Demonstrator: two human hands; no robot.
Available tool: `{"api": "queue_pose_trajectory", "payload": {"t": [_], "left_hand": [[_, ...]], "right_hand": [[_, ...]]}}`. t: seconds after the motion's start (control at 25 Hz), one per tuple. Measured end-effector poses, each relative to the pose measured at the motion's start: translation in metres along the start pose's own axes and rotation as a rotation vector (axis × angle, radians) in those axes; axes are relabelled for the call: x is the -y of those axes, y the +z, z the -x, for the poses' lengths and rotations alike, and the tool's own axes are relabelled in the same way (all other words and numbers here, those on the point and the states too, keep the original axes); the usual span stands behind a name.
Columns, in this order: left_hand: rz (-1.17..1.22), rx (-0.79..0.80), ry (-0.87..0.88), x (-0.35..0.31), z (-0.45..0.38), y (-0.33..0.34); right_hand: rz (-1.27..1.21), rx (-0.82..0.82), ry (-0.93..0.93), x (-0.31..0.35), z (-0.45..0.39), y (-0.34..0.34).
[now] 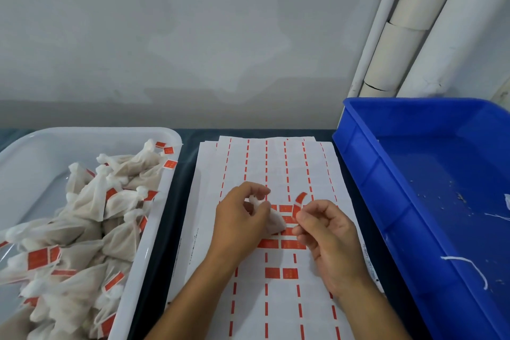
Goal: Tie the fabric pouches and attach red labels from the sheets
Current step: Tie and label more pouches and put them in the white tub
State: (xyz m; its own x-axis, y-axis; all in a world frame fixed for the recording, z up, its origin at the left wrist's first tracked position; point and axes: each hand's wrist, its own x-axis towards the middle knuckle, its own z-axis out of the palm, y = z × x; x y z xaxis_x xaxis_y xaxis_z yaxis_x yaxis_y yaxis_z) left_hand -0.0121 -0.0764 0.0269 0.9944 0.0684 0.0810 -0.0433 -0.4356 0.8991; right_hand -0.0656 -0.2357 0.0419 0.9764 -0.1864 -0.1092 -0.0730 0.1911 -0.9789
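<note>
Low in the middle of the frame, the left hand (240, 218) curls its fingers round a small white fabric pouch (271, 218), thumb and forefinger pinching its knotted neck; the pouch body hangs down to the right, over the label sheets (276, 163); just right of it, the right hand (328, 232) pinches the lower end of a red label (298, 203), which curls upward off the sheet, its upper end free; the two hands are near each other but apart; the sheets lie stacked on the dark surface (179, 188), white with columns of thin red strips, and a few whole red rectangles remain in rows beneath and below the hands; at the left of the frame a white tray (41, 146) holds a heap of tied pouches (96, 215) bearing red labels; at the right a blue bin (414, 174) holds loose white string (469, 265) and specks of debris; white pipes (414, 22) run up the grey wall in the upper right.
</note>
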Motion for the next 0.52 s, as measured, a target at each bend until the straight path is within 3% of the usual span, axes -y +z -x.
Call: {"api": "queue_pose_trajectory", "payload": {"t": [0.16,0.4,0.52], "left_hand": [[0.049,0.009,0.056,0.006,0.018,-0.016],[0.306,0.010,0.075,0.008,0.033,-0.025],[0.320,0.032,0.055,0.011,0.033,-0.029]], "right_hand": [[0.119,0.035,-0.078,-0.005,0.001,0.001],[0.249,0.093,-0.128,-0.009,-0.001,0.011],[0.262,0.206,-0.148,0.002,-0.007,0.023]]}}
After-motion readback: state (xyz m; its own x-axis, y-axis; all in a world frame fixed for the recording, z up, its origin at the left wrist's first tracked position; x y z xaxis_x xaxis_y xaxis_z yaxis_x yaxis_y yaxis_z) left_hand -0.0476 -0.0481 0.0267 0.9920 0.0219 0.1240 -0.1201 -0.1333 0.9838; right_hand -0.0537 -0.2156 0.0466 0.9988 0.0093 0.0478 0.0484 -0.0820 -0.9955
